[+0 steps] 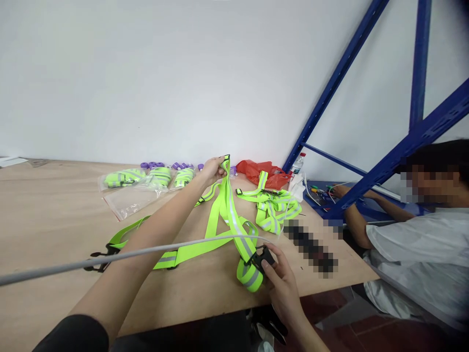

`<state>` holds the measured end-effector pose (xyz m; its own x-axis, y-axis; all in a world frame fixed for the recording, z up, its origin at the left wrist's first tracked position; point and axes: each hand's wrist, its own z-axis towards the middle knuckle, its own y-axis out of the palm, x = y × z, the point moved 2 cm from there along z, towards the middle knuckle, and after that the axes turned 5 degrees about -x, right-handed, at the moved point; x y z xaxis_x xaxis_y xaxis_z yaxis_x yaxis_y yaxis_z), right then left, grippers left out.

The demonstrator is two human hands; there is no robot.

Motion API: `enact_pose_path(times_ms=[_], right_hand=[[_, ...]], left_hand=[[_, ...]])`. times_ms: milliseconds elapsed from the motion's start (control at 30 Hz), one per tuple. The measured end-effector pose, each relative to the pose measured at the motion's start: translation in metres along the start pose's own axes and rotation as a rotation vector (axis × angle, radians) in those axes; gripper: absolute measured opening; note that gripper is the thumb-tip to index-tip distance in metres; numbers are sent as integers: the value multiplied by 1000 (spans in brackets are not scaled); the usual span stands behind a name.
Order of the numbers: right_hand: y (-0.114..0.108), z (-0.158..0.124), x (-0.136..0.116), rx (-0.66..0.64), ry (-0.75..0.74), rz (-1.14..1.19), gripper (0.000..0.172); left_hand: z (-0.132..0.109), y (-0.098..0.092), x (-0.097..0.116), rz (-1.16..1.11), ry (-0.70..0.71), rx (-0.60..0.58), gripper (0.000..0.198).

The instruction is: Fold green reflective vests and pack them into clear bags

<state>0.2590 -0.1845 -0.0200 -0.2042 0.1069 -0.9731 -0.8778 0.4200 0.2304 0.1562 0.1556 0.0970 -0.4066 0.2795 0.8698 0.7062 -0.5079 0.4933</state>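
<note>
We hold the green strap (234,215) slanting back to front over the surface (62,210), left hand (213,171) pinching its far part, right hand (283,276) pinching its buckle (261,257) near the front edge.

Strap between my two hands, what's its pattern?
The strap is yellow-green with a silver-grey lengthwise stripe; head view.
</note>
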Motion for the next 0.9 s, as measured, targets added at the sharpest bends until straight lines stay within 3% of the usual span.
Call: enact_pose_path(times_ms=[133, 367, 633, 767, 900], right_hand=[[4, 3, 4, -71, 156, 159, 42], [0, 30, 2, -180, 152, -13, 51], [12, 68, -10, -265, -29, -439, 43], [30, 65, -22, -352, -191, -766, 37], [55, 58, -31, -259, -222, -1140, 41]], left_hand=[[-4, 8, 4, -52, 49, 8, 24], [-26, 51, 17, -127, 150, -78, 26], [-49, 102, 34, -140, 180, -194, 22], [-52, 110, 33, -116, 170, -228, 18], [-52, 107, 25, -120, 163, -217, 18]])
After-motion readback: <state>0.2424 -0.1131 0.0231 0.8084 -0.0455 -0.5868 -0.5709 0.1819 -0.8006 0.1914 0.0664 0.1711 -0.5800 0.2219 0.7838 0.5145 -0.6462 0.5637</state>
